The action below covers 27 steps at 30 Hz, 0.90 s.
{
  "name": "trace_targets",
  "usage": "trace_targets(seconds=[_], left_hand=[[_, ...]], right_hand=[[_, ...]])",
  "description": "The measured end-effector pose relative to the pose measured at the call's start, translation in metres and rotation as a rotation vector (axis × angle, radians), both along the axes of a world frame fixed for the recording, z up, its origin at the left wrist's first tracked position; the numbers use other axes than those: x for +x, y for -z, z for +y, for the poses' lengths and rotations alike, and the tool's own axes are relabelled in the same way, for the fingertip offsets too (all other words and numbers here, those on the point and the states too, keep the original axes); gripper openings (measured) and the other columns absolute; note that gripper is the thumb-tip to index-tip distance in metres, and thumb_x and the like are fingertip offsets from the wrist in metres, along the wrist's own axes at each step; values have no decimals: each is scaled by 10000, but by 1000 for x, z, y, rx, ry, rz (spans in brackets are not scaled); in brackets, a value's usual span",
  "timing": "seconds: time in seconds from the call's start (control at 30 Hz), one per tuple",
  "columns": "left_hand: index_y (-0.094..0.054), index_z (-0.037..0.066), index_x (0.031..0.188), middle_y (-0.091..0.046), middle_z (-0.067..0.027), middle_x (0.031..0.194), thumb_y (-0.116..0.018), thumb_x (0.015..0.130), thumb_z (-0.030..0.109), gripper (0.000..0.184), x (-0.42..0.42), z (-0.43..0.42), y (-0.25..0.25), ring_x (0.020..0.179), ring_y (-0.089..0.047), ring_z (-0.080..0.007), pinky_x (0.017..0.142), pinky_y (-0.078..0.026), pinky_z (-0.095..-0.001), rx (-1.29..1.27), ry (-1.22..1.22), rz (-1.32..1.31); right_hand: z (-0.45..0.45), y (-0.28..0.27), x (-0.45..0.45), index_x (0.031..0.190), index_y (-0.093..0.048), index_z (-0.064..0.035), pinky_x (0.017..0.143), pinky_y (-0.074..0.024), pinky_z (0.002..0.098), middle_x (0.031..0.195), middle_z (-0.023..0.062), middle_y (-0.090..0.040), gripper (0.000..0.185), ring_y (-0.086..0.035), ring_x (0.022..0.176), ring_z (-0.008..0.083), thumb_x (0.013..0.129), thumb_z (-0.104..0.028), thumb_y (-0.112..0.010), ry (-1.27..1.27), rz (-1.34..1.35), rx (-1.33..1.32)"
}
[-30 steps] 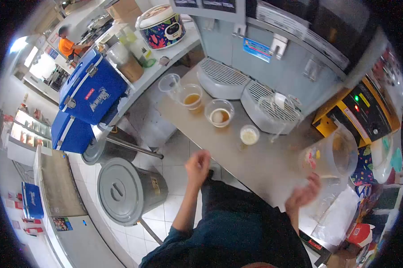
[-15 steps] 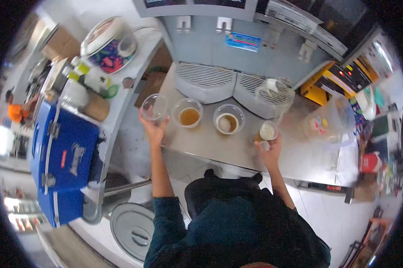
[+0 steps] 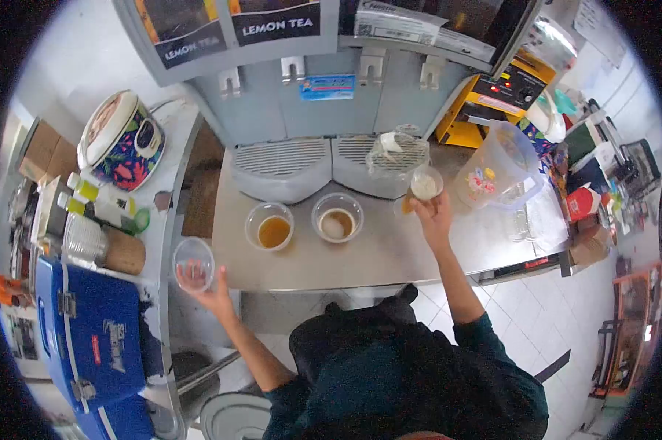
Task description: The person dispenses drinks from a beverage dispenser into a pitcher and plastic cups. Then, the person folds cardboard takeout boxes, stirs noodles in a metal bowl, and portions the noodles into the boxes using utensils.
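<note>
My left hand [image 3: 217, 297] is closed round a clear plastic cup [image 3: 194, 253] at the left end of the steel counter. The fingers show through its wall, and I see no contents. My right hand [image 3: 435, 216] grips a small clear cup [image 3: 427, 183] with pale white contents, tilted above the counter at the right. Partly behind those fingers is something clear and amber [image 3: 405, 205], too hidden to name. Between my hands stand a clear tub of brown liquid [image 3: 273, 230] and a second tub [image 3: 337, 219] with brown liquid and a pale lump.
A dispenser with drip trays [image 3: 281, 163] backs the steel counter [image 3: 287, 271]. A crumpled clear bag [image 3: 397, 150] lies on the right tray. Beyond my right hand stand a translucent pitcher [image 3: 496, 172] and a yellow machine [image 3: 485, 103]. Leftward are a patterned rice cooker [image 3: 125, 147] and blue cooler [image 3: 100, 330].
The view has shifted and tilted. My left hand has moved left and away from the tubs with the clear cup. My right hand has raised its small cup toward the drip tray.
</note>
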<state>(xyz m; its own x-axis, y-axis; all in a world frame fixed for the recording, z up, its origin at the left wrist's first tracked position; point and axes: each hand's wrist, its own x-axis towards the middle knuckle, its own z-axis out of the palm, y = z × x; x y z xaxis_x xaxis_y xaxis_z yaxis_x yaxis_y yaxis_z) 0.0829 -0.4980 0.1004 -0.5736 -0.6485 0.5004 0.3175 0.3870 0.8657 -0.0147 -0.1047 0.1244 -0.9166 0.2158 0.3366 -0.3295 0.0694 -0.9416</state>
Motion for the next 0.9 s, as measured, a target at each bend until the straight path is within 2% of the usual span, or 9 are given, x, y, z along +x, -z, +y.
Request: trace_targets(seconds=[0.13,0.23,0.3,0.5,0.7,0.9], left_hand=[[-199,75,1267,-372,-137,1194,-683,637,47,795,15,8,2,1061,-395,-252,904,-325,-373,-49,-23,-129],[-193,72,1271,-369,-137,1204,-686,636,55,804,23,11,8,1064,-393,-244,902,-321,-369,-85,-40,-176],[-192,73,1271,-368,-136,1211,-684,639,60,802,26,6,23,1068,-390,-239,901,-317,-365,-110,-27,-130],[-168,56,1271,-391,-146,1187,-694,624,110,836,32,14,27,1082,-387,-246,878,-277,-395,-114,-44,-228],[-164,63,1273,-396,-143,1185,-674,641,89,813,35,12,42,1102,-371,-244,874,-284,-391,-104,-39,-221],[-200,64,1265,-399,-143,1188,-636,685,54,726,36,17,32,1079,-388,-237,906,-308,-362,-107,-53,-257]], right_hand=[[4,-53,-43,1118,-400,16,834,-395,273,1053,88,-500,444,-481,984,150,723,-25,-599,-14,139,-20],[7,-70,-76,1093,-418,25,807,-399,251,1043,86,-504,405,-490,956,142,732,-28,-595,66,197,18],[10,-74,-99,1086,-425,28,784,-406,243,1034,83,-508,396,-497,931,137,735,-37,-597,107,226,48],[12,-60,-137,1102,-430,23,709,-433,240,975,72,-531,436,-509,873,123,726,-83,-625,148,249,91],[9,-58,-151,1090,-452,15,687,-430,231,951,67,-544,437,-524,828,118,713,-98,-641,153,315,49],[13,-64,-159,1067,-482,8,669,-419,216,887,58,-569,385,-522,770,98,724,-92,-625,185,349,98]])
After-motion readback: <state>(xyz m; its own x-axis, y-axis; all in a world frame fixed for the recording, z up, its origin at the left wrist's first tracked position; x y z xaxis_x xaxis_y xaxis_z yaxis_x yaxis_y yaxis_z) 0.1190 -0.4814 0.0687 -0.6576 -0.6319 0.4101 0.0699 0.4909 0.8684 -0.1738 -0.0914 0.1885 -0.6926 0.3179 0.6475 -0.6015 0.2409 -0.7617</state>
